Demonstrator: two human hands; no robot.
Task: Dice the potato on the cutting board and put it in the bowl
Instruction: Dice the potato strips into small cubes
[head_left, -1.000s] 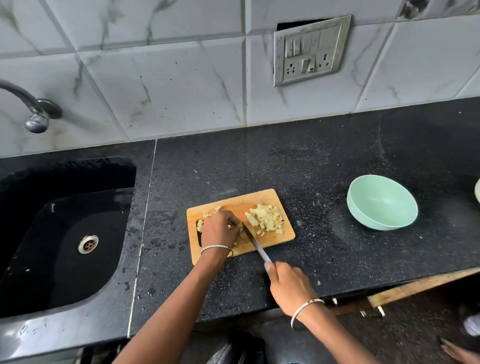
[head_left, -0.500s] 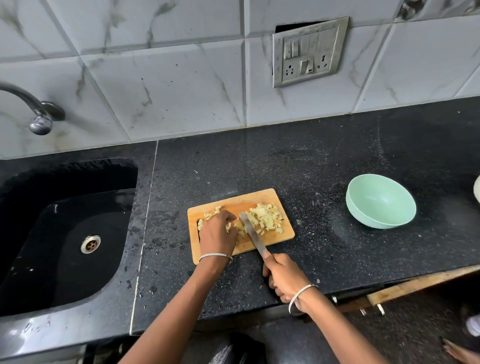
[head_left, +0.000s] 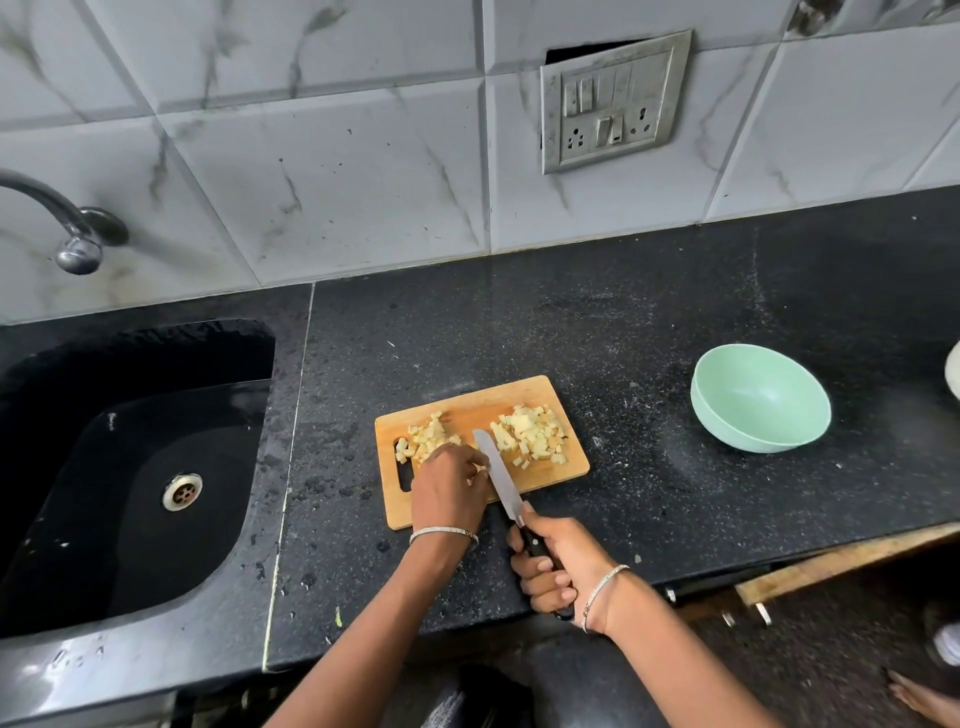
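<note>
Knife now lies between potato piles on the cutting board; right hand grips it, left hand pins pieces with curled fingers. Dicing appears nearly done; transfer to the bowl is next.

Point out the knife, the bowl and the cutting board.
knife (head_left: 496, 469), head view, middle of the blade.
bowl (head_left: 759, 397), head view, bare inner wall.
cutting board (head_left: 467, 408), head view, bare wood near far edge.

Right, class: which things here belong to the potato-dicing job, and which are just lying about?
Job in hand: wooden cutting board, pale diced potato pieces, steel knife with black handle, mint-green bowl, left hand, right hand.

Lying about: black sink, curved metal tap, grey wall switch plate.
</note>
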